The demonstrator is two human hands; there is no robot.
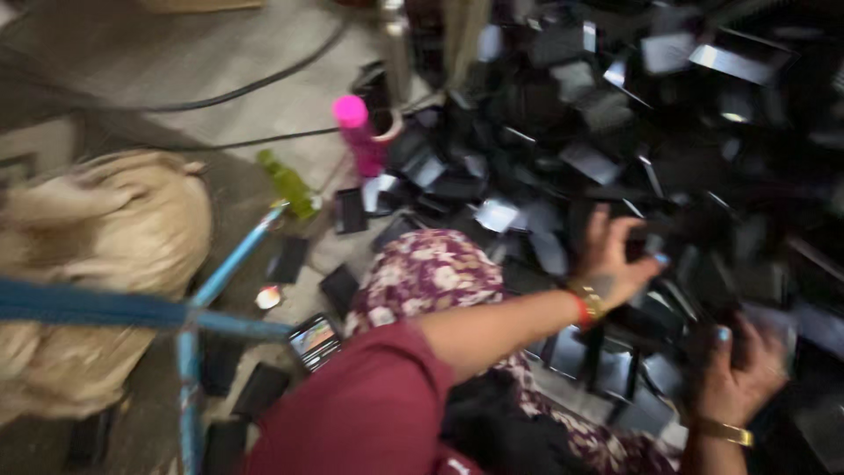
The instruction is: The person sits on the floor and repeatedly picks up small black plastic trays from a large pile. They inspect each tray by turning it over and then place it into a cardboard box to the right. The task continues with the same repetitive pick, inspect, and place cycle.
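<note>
While blurred, both hands point(615, 255) touch black parts point(563, 158) — pile.

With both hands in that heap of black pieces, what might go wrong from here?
1. The big heap of flat black plastic pieces looks loosely stacked; the left hand pulling at it may start a slide.
2. The right hand is among overlapping edges, so a pinch or scrape seems possible.
3. The pink cylindrical bottle and green bottle lie at the heap's edge and could get knocked or buried.
</note>
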